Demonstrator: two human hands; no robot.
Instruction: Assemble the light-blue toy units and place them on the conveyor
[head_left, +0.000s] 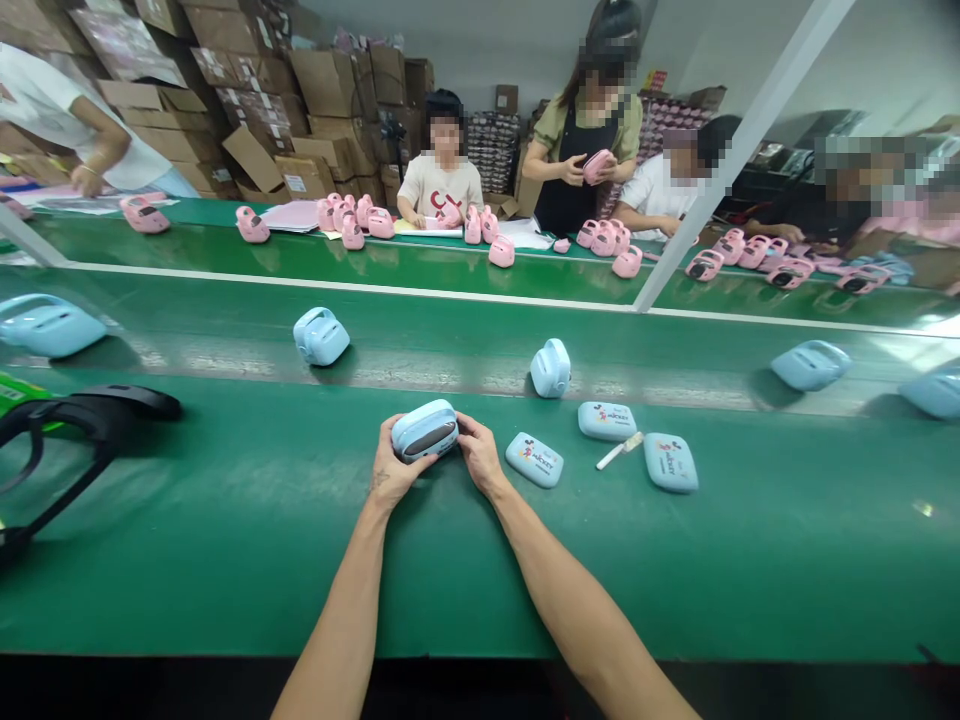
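Your left hand (390,468) and right hand (480,458) clasp blue case (425,430) at ends. Likely light, rigid, glossy-slick: grip ends, not face. Printed cover (534,460) just right of case.

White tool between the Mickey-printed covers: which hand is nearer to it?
Right. The right hand grips the light-blue device on its side toward the white tool, though apart from it; the left hand grips the device's far side.

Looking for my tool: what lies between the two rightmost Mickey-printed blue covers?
A small white stick, lying between the middle cover and the right cover, as the head view shows.
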